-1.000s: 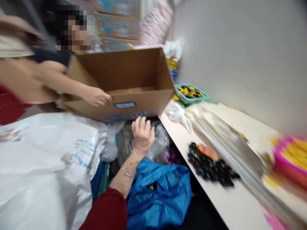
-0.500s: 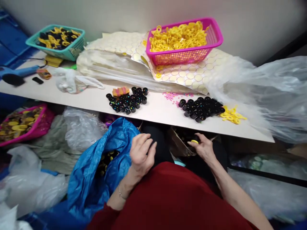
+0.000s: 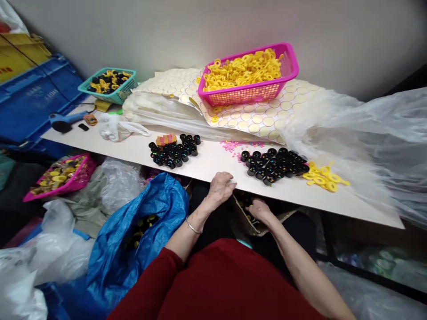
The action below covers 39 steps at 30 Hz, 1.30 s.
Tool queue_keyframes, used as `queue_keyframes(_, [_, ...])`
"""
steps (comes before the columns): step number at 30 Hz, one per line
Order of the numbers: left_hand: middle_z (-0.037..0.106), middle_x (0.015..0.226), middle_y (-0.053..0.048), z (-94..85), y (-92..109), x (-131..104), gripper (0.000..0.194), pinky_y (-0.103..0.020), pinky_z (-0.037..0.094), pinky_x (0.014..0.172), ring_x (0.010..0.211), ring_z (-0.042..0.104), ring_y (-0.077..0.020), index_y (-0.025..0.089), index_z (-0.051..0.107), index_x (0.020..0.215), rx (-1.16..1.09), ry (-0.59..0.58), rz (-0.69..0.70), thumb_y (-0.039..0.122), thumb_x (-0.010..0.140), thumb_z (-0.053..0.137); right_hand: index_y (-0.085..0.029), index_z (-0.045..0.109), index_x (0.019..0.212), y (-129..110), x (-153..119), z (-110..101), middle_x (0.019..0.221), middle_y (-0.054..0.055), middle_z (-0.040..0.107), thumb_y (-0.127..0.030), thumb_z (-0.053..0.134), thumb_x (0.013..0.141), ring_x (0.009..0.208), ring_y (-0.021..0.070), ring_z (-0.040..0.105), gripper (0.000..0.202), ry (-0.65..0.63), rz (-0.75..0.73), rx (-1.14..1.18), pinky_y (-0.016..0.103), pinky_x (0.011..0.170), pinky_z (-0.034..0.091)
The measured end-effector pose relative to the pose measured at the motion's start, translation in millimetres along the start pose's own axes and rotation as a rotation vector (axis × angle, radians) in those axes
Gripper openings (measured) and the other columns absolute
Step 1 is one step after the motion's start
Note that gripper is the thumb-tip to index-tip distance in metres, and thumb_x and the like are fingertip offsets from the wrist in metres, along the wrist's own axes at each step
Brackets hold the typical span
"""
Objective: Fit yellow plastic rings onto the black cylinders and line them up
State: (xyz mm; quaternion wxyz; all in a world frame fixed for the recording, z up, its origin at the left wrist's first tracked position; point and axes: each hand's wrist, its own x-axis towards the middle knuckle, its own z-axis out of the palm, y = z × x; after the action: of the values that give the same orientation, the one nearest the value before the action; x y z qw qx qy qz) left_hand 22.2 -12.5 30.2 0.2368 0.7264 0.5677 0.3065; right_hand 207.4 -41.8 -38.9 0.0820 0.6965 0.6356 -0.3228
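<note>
My left hand [image 3: 222,189] is over the front edge of the white table [image 3: 213,166], its fingers loosely bent and apart with nothing seen in them. Down in a cardboard box [image 3: 245,218] below the table edge is my right hand [image 3: 260,210]; its fingertips are hidden among small black and yellow pieces. Above my right hand on the tabletop stands a cluster of small black cups [image 3: 271,164] with coloured bits inside. A second group of black cups [image 3: 175,153] stands to the left. Yellow ring-shaped pieces [image 3: 325,178] lie at the right.
A pink basket [image 3: 247,95] of yellow rings stands at the back on a circle-patterned sheet [image 3: 263,118]. Tiny pink beads [image 3: 231,146] are scattered near the cups. A blue sack [image 3: 113,240] stands at lower left, and a teal basket [image 3: 128,91] at back left.
My left hand has moved up and right to the table edge. My right hand, which held a yellow-topped black piece, has moved left into the box. The view has shifted.
</note>
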Motion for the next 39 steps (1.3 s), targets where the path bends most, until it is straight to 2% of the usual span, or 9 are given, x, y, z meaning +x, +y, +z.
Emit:
queue_keyframes(9, [0.065,0.082,-0.003,9.5,-18.6,46.4,0.011,-0.031,0.048,0.078,0.08,0.057,-0.0169,0.018,0.066,0.08,-0.121,0.225,-0.161,0.022,0.07,0.062,-0.011,0.061,0.102,7.0,-16.2,-15.6,0.104,0.018,0.066,-0.031,0.049,0.086,0.102,0.0261,0.061,0.029,-0.033,-0.119,0.029,0.028,0.076,0.041])
queue_keyframes(14, [0.064,0.077,-0.002,-1.5,-35.8,50.5,0.007,-0.03,0.047,0.078,0.077,0.057,-0.0161,0.019,0.065,0.074,-0.048,0.299,-0.193,0.017,0.068,0.061,-0.017,0.057,0.086,4.9,-29.9,-15.1,0.081,0.009,0.064,-0.034,0.041,0.091,0.082,0.0207,0.061,0.024,-0.021,-0.374,0.061,0.028,0.069,0.038])
queue_keyframes(18, [0.065,0.08,-0.002,-3.0,-43.3,47.1,0.004,-0.029,0.047,0.079,0.079,0.057,-0.0155,0.019,0.064,0.072,-0.075,0.322,-0.182,0.017,0.068,0.062,-0.019,0.054,0.086,-2.4,-45.4,-13.8,0.087,0.007,0.061,-0.046,0.038,0.091,0.08,0.0186,0.06,0.031,-0.042,-0.565,0.155,0.027,0.069,0.039])
queue_keyframes(21, [0.065,0.082,-0.002,-2.6,-42.5,45.8,0.003,-0.029,0.047,0.079,0.081,0.056,-0.0152,0.019,0.063,0.072,-0.105,0.33,-0.174,0.018,0.07,0.063,-0.016,0.049,0.104,-9.4,-58.4,-9.4,0.096,0.009,0.063,-0.029,0.054,0.083,0.087,0.0209,0.062,0.026,-0.185,-0.5,0.01,0.027,0.068,0.038])
queue_keyframes(24, [0.065,0.08,-0.003,-5.1,-36.3,43.9,0.002,-0.029,0.048,0.078,0.08,0.056,-0.0152,0.019,0.062,0.072,-0.072,0.347,-0.184,0.019,0.073,0.06,-0.011,0.044,0.11,-13.0,-66.1,-2.3,0.088,0.011,0.065,-0.004,0.049,0.074,0.084,0.0234,0.064,0.037,-0.272,-0.386,-0.226,0.026,0.062,0.033])
queue_keyframes(29, [0.066,0.087,-0.008,6.4,-18.4,5.3,0.014,-0.037,0.047,0.084,0.084,0.058,-0.0179,0.019,0.062,0.076,0.054,0.497,-0.101,0.023,0.082,0.05,-0.011,0.042,0.109,-13.7,-64.4,-0.2,0.081,0.01,0.065,0.0,0.042,0.071,0.081,0.022,0.064,0.039,-0.2,-0.41,-0.248,0.025,0.059,0.03])
queue_keyframes(32, [0.066,0.083,-0.007,29.1,-9.4,-37.1,0.019,-0.036,0.047,0.082,0.079,0.058,-0.0165,0.019,0.061,0.074,0.031,0.357,-0.057,0.023,0.085,0.046,-0.012,0.044,0.107,-19.9,-60.7,-6.9,0.085,0.011,0.065,-0.005,0.041,0.074,0.083,0.0223,0.064,0.035,-0.133,-0.391,-0.228,0.026,0.06,0.032])
queue_keyframes(34, [0.064,0.08,-0.005,43.4,-6.7,-58.4,0.019,-0.032,0.048,0.078,0.075,0.057,-0.0149,0.019,0.062,0.074,-0.038,0.245,-0.12,0.024,0.085,0.047,-0.012,0.045,0.108,-27.1,-57.8,-10.2,0.09,0.013,0.065,-0.006,0.041,0.074,0.088,0.0231,0.064,0.034,-0.108,-0.382,-0.238,0.027,0.062,0.034])
queue_keyframes(39, [0.059,0.083,-0.003,53.6,-12.4,-64.4,0.022,-0.027,0.047,0.067,0.067,0.055,-0.0115,0.015,0.061,0.092,-0.171,0.108,-0.394,0.033,0.079,0.058,-0.012,0.044,0.111,-42.0,-59.7,-5.7,0.095,0.014,0.066,-0.005,0.045,0.073,0.092,0.0238,0.064,0.038,-0.145,-0.389,-0.269,0.027,0.067,0.038])
